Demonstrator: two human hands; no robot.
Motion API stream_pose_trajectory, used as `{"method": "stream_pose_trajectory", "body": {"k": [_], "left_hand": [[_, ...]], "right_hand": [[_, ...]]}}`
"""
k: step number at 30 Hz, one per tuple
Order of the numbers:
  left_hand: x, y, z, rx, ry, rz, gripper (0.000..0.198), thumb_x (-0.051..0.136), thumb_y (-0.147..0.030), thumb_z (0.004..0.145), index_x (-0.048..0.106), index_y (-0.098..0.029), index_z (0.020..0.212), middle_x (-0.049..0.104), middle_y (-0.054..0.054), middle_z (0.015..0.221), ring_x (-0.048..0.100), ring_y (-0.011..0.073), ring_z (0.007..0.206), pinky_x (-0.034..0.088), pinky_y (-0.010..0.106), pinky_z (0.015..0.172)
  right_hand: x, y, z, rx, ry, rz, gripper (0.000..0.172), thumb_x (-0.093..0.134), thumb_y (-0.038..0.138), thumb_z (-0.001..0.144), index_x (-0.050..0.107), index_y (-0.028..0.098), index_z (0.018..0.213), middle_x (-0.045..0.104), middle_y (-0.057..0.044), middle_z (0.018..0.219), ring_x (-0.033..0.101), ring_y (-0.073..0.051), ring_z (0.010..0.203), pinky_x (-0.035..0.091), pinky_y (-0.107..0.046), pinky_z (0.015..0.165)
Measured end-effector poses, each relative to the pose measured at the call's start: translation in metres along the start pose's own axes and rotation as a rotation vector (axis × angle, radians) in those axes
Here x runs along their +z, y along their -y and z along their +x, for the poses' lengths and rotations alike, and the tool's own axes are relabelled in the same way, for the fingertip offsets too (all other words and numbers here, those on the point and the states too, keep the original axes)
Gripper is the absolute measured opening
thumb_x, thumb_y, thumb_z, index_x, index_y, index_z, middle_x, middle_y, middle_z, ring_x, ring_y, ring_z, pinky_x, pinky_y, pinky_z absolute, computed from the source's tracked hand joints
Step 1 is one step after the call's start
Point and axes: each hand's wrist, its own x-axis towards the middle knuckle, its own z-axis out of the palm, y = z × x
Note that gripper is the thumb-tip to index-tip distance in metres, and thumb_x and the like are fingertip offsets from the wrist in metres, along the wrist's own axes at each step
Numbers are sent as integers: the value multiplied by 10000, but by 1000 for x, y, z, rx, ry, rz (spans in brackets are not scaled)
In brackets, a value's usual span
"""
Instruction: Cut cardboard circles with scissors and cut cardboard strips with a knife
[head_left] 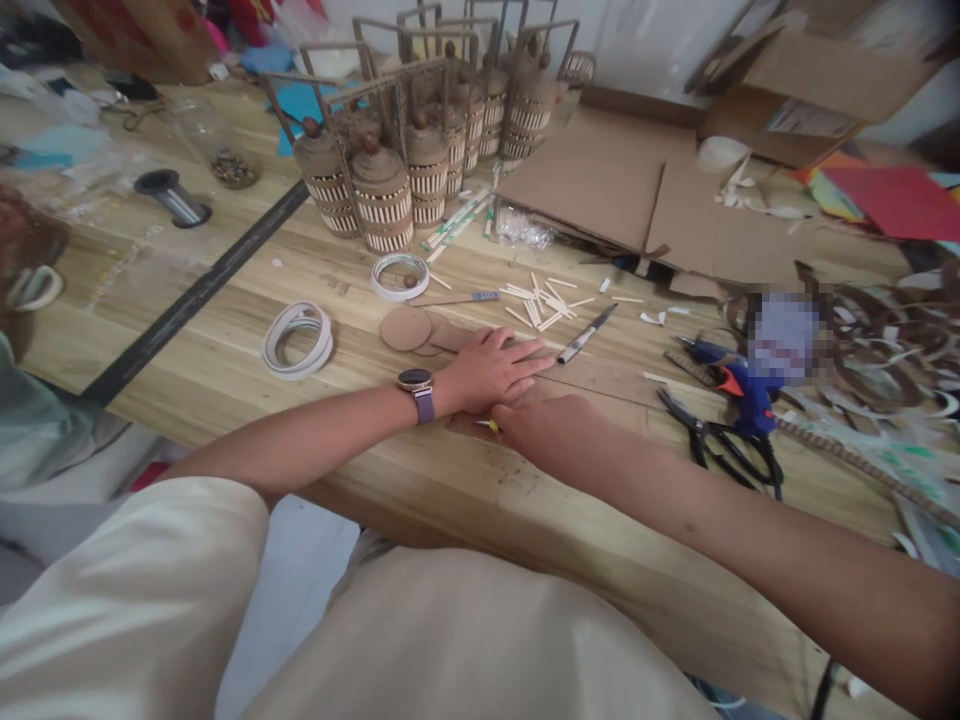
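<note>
Palm down with its fingers spread, my left hand [495, 370] presses on a flat brown cardboard strip [600, 380]. Just below it my right hand [532, 420] is closed round a small tool with a yellow part [493, 426]; most of the tool is hidden. Round cardboard discs [406, 328] lie left of my left hand. A pen [587, 333] rests beyond the strip, beside a scatter of short wooden sticks [546, 302]. Two tape rolls lie to the left, a larger one [298, 341] and a smaller one [400, 277] with a brown bead inside.
Several lantern-like crafts [382, 195] stand at the back. Black scissors [724, 445] and a blue glue gun [750, 390] lie right, near coiled cardboard strips [885, 350]. Cardboard sheets [592, 180] are behind. Another person's hand [26, 235] shows at far left.
</note>
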Motion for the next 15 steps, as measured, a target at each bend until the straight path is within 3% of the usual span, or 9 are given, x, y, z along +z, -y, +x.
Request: {"method": "stream_pose_trajectory", "body": {"k": [9,15], "left_hand": [[1,2,1,1,21,-26,467,310,-399,1061,482,-340,1490,445,-44,1583,400,301,1236,323,452,1041],[-3,2,-1,32,28,-12,472,329,-385,1055,459,-334,1506,456,-9,1575,409,306,1248,319,465,1055]], "right_hand": [[-20,4,-3,-54,-1,-10,381,420,-74,837,708,76,1037,778,-211,934,755,-289,788,487,-292,575],[-15,4,-3,-45,2,69,371,411,-110,805,709,56,951,746,-193,704,738,-293,709,476,-306,584]]}}
